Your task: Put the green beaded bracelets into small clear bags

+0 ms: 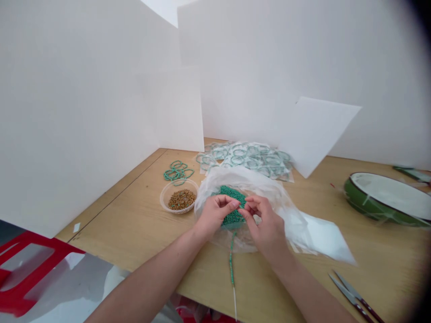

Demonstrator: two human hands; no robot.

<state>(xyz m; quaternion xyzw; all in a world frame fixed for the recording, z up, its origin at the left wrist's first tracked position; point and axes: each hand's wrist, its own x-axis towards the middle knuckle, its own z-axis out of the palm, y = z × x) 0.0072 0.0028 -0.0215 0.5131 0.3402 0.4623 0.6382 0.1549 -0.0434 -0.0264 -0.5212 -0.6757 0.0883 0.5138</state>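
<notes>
My left hand (pixel 214 215) and my right hand (pixel 264 226) are held close together above a clear plastic bag (pixel 245 179). Between them is a dense mass of small green beads (pixel 232 199), partly hidden by my fingers. Both hands pinch at this mass, fingertips nearly meeting. Below it hangs a strand of green beads (pixel 231 264), which ends in a thin white thread or needle (pixel 235 303) past the table's front edge.
On the wooden table (pixel 111 215) stand a plastic bowl of brown beads (pixel 179 196) and loose green bead loops (pixel 178 172). Behind lies a bagged pile of bead loops (pixel 244 159). A green enamel basin (pixel 385 199) and scissors (pixel 353 296) lie right, against white boards.
</notes>
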